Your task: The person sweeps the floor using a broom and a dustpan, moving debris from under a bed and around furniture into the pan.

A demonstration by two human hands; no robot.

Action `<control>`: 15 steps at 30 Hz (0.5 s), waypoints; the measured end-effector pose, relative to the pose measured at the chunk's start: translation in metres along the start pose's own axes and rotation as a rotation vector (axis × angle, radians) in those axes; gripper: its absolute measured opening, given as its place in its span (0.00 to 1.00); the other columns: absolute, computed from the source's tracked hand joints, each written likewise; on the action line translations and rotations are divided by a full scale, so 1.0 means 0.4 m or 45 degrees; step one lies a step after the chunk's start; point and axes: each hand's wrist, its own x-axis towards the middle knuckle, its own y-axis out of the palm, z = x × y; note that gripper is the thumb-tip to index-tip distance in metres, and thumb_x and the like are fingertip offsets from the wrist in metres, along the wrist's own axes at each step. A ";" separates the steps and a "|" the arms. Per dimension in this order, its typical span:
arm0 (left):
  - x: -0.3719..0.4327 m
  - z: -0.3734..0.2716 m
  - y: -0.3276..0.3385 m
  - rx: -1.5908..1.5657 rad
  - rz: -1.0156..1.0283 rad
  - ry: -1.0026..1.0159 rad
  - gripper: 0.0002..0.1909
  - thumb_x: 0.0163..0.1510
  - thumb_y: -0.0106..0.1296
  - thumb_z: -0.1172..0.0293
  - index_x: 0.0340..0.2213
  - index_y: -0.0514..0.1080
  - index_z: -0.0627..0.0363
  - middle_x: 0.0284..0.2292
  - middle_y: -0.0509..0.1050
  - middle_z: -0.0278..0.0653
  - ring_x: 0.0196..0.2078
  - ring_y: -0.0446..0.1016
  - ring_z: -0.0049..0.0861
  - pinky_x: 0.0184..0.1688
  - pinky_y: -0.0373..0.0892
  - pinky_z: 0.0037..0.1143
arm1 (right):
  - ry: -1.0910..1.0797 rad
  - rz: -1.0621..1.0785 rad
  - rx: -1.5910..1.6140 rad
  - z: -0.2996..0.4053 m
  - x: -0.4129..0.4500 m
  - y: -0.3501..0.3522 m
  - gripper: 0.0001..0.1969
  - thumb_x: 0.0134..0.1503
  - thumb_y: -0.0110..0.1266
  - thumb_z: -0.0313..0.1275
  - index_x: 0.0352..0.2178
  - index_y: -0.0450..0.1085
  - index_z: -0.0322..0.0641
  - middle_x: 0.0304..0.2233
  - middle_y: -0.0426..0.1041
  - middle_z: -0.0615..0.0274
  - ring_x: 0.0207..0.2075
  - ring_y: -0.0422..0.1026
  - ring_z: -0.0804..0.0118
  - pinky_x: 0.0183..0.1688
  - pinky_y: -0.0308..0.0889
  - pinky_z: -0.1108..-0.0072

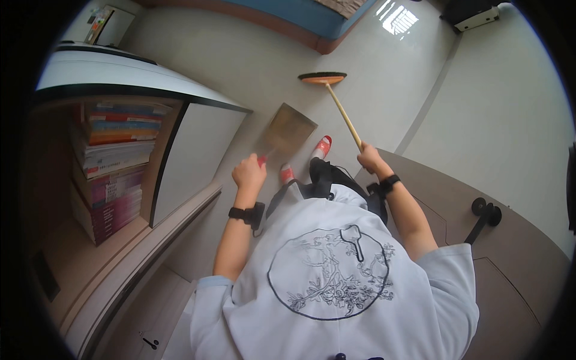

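Observation:
My left hand (pixel 250 173) is closed around the red handle (pixel 261 161) of a metal dustpan. Below that hand, the dustpan's wide pan (pixel 290 128) is close to the floor, slightly blurred; whether it touches is hard to tell. My right hand (pixel 372 158) grips the pale wooden stick of a broom (pixel 344 110). The stick slants away from me to an orange broom head (pixel 323 79) with dark bristles, which is farther out than the pan and to its right. My feet, in red slippers (pixel 322 146), stand just behind the pan.
On my left, a cabinet (pixel 193 157) holds stacked books (pixel 119 175). A bed frame (pixel 330 33) with a blue side juts in ahead. A door (pixel 432 193) with a black handle (pixel 483 216) is close on my right, beside a pale wall (pixel 499 112). Glossy floor (pixel 387 85) reflects window light.

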 end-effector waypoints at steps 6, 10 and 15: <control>0.015 0.024 0.003 0.030 -0.019 0.060 0.13 0.37 0.53 0.59 0.24 0.69 0.53 0.22 0.71 0.45 0.27 0.71 0.42 0.27 0.67 0.34 | 0.185 0.233 0.369 0.005 -0.220 -0.026 0.16 0.42 0.43 0.22 0.37 0.61 0.35 0.15 0.63 0.62 0.12 0.61 0.72 0.11 0.56 0.81; -0.016 0.056 -0.007 -0.068 0.000 0.044 0.12 0.38 0.52 0.60 0.24 0.69 0.52 0.23 0.72 0.42 0.27 0.71 0.39 0.27 0.66 0.33 | 0.355 0.351 1.191 -0.003 -0.283 -0.093 0.13 0.44 0.43 0.21 0.35 0.62 0.37 0.13 0.56 0.72 0.11 0.52 0.84 0.11 0.47 0.91; -0.064 0.150 0.000 -0.166 -0.046 -0.033 0.12 0.38 0.52 0.59 0.25 0.70 0.50 0.23 0.72 0.41 0.28 0.71 0.38 0.28 0.66 0.32 | 0.250 0.231 1.253 0.020 -0.281 -0.094 0.09 0.45 0.42 0.22 0.31 0.62 0.37 0.14 0.56 0.71 0.11 0.53 0.82 0.10 0.48 0.90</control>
